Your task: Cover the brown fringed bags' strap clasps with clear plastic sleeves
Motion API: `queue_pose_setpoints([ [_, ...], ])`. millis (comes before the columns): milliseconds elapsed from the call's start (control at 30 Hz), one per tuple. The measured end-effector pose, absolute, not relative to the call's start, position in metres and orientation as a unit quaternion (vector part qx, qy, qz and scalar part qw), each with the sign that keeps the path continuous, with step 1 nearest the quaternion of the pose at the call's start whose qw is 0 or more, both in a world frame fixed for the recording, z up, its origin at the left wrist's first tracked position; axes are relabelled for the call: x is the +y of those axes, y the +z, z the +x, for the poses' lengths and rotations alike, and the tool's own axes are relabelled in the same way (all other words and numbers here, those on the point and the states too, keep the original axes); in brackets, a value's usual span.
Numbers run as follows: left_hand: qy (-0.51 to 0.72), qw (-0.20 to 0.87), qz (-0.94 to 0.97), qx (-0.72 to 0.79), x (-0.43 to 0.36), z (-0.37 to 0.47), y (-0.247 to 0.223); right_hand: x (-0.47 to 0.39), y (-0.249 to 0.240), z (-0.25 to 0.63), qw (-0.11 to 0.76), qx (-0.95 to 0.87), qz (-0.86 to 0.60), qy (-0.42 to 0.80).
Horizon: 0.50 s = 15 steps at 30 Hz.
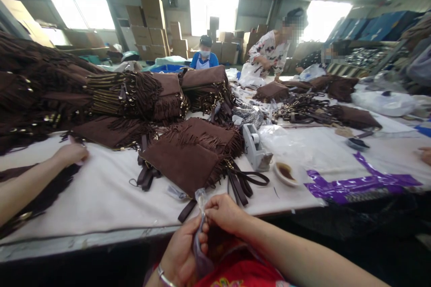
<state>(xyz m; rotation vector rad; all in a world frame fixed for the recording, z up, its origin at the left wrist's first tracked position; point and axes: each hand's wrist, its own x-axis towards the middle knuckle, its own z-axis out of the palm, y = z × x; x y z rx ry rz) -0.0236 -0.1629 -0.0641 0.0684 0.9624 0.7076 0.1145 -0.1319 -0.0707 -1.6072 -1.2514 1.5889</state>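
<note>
Just below the table's front edge, my left hand [185, 249], with a silver bangle at its wrist, is wrapped round a clear plastic bag [199, 242] with something dark inside. Its crinkled top sticks up above the fingers. My right hand [224, 213] pinches the same bag near its upper part, close against the left fingertips. Directly beyond the hands lie brown fringed suede pouches [188, 163], stacked and overlapping, with dark wrist straps [240, 186] hanging toward the front edge. A small clear packet [177, 192] rests beside the nearest pouch.
A grey tape dispenser [256, 148] and a bowl of brown liquid [285, 173] stand right of the pouches. Purple tape [363, 184] marks the front right. Large pouch piles [124, 94] fill the left. Another person's arm [40, 179] reaches in at left; people work across the table [111, 193].
</note>
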Motion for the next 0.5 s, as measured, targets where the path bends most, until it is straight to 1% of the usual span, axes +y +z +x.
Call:
queue_pose_setpoints([
  [100, 0.332, 0.829, 0.019, 0.449, -0.165, -0.022, -0.061, -0.132, -0.075, 0.113, 0.275, -0.511, -0.602, 0.549],
  [200, 0.353, 0.813, 0.032, 0.463, -0.167, -0.019, -0.059, -0.130, -0.073, 0.113, 0.266, -0.535, -0.594, 0.538],
  [333, 0.382, 0.743, 0.153, 0.528, -0.171, -0.015, -0.059, -0.129, -0.066, 0.118, 0.225, -0.540, -0.611, 0.532],
  [433, 0.391, 0.684, 0.247, 0.564, -0.174, -0.012, -0.060, -0.133, -0.062, 0.124, 0.255, -0.525, -0.623, 0.520],
  [500, 0.386, 0.648, 0.321, 0.573, -0.175, -0.012, -0.060, -0.139, -0.061, 0.127, 0.277, -0.499, -0.610, 0.549],
])
